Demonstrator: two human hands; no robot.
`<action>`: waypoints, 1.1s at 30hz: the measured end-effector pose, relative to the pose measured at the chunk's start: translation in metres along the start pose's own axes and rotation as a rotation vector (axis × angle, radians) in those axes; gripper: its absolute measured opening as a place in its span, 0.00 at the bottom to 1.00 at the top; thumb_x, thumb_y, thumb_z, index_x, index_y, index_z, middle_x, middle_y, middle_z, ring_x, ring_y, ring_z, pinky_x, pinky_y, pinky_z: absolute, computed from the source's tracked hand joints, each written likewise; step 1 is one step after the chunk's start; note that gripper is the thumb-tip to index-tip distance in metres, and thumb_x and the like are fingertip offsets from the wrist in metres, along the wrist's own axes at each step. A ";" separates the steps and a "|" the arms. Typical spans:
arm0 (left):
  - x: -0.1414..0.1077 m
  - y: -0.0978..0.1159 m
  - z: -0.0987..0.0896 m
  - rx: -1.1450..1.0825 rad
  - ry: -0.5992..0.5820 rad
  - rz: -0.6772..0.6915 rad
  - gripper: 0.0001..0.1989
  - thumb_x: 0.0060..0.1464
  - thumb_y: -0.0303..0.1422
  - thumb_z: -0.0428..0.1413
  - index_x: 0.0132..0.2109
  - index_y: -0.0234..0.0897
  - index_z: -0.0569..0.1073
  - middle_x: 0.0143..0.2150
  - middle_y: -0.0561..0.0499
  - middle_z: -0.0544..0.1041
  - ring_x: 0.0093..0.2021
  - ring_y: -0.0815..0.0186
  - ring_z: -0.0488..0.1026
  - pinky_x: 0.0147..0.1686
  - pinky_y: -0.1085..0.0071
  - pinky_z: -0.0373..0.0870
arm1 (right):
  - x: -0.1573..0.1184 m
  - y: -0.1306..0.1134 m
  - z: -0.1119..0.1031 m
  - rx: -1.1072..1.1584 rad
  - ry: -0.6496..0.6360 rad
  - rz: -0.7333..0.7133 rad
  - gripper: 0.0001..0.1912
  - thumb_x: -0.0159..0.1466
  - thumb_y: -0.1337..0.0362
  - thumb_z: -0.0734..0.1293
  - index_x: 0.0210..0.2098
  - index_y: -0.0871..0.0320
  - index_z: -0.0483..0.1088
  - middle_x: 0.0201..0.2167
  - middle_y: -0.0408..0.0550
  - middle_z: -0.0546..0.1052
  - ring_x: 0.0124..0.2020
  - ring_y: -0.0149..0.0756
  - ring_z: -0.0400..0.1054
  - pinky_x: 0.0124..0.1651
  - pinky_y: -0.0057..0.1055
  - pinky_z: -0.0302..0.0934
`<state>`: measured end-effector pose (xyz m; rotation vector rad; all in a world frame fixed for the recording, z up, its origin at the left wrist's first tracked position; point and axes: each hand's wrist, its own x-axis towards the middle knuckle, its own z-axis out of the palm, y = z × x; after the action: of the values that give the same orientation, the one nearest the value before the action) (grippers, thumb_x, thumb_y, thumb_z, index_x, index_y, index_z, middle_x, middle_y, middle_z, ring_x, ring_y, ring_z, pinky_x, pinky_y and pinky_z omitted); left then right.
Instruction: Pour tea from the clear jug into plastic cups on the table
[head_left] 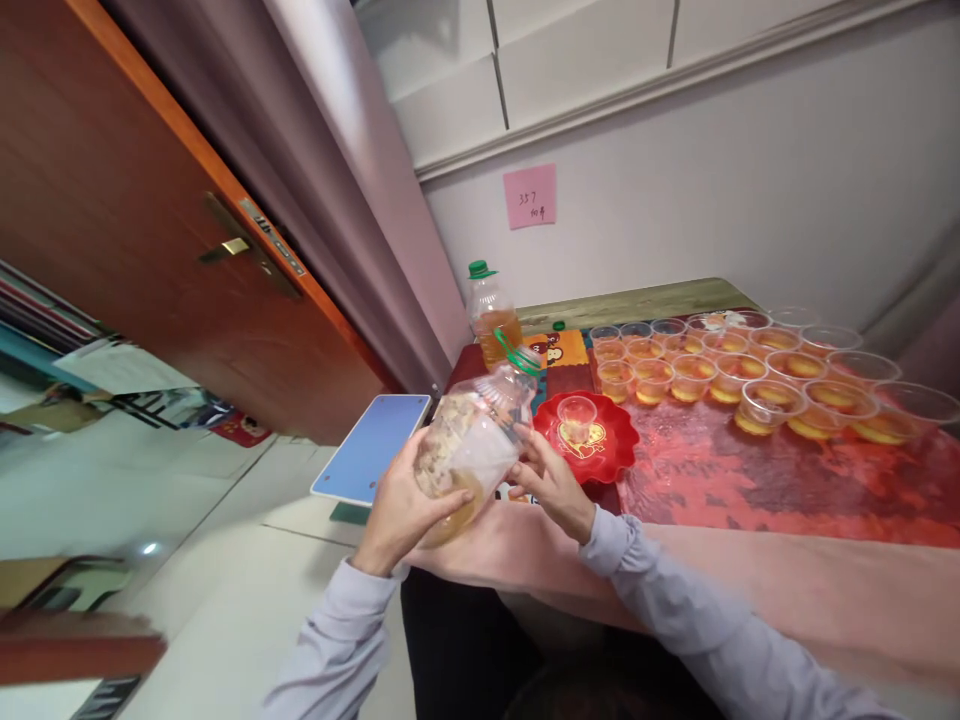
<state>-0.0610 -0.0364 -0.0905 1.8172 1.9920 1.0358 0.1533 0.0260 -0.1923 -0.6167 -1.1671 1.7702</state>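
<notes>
Two hands meet at a clear plastic jug (442, 430), and look at that slant: base toward seven o'clock, green-ringed neck (523, 358) up toward one! The left hand (405, 505) has it, fingers wrapped round the lower side, thumb laid across. Over at four o'clock, the right hand (553, 482) is nearer the neck, fingers bent and parted at the jug's side; gripping or merely touching, I cannot tell. Pale bits and cloudy, yellowish liquid sit inside. At twelve, an upright green-capped jug (499, 335) carries amber liquid. Three o'clock: a red scalloped dish (628, 452) bearing one clear cup (576, 412), contents unclear. Toward two, rows of clear plastic cups (739, 375) hold shallow amber liquid.
</notes>
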 end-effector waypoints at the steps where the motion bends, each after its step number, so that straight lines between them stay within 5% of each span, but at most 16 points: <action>1: -0.001 0.003 -0.007 0.041 -0.035 0.012 0.49 0.35 0.45 0.76 0.66 0.42 0.72 0.61 0.42 0.80 0.61 0.45 0.78 0.64 0.48 0.74 | 0.002 0.004 -0.001 0.045 -0.010 0.003 0.47 0.61 0.44 0.78 0.72 0.50 0.59 0.55 0.55 0.77 0.47 0.42 0.79 0.38 0.32 0.76; 8: 0.004 0.002 -0.031 0.244 -0.171 0.022 0.53 0.30 0.43 0.77 0.67 0.45 0.73 0.62 0.39 0.80 0.62 0.37 0.78 0.64 0.40 0.72 | 0.001 0.029 -0.013 0.212 -0.072 0.113 0.47 0.56 0.43 0.82 0.68 0.50 0.65 0.49 0.51 0.80 0.41 0.38 0.80 0.38 0.33 0.78; 13: 0.020 0.010 -0.034 0.253 -0.239 0.065 0.51 0.31 0.44 0.76 0.66 0.46 0.73 0.54 0.43 0.84 0.56 0.43 0.81 0.61 0.45 0.75 | 0.002 0.032 -0.012 0.264 -0.041 0.100 0.43 0.55 0.44 0.82 0.64 0.51 0.69 0.47 0.50 0.80 0.40 0.38 0.79 0.38 0.36 0.79; 18: 0.034 0.031 -0.033 0.274 -0.336 0.047 0.49 0.34 0.43 0.75 0.66 0.47 0.72 0.58 0.45 0.83 0.56 0.47 0.81 0.60 0.51 0.77 | 0.001 0.027 -0.010 0.306 -0.010 0.097 0.39 0.57 0.44 0.81 0.62 0.52 0.71 0.49 0.51 0.81 0.41 0.38 0.80 0.42 0.37 0.78; 33: 0.061 0.038 -0.035 0.398 -0.383 0.055 0.48 0.32 0.44 0.74 0.65 0.46 0.74 0.53 0.46 0.86 0.52 0.46 0.84 0.50 0.56 0.81 | -0.001 0.027 -0.005 0.319 0.109 0.073 0.34 0.62 0.42 0.77 0.62 0.47 0.69 0.52 0.51 0.80 0.41 0.39 0.80 0.43 0.39 0.79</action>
<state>-0.0651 0.0084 -0.0251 2.0794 2.0086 0.2722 0.1465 0.0234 -0.2191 -0.5614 -0.7752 1.9080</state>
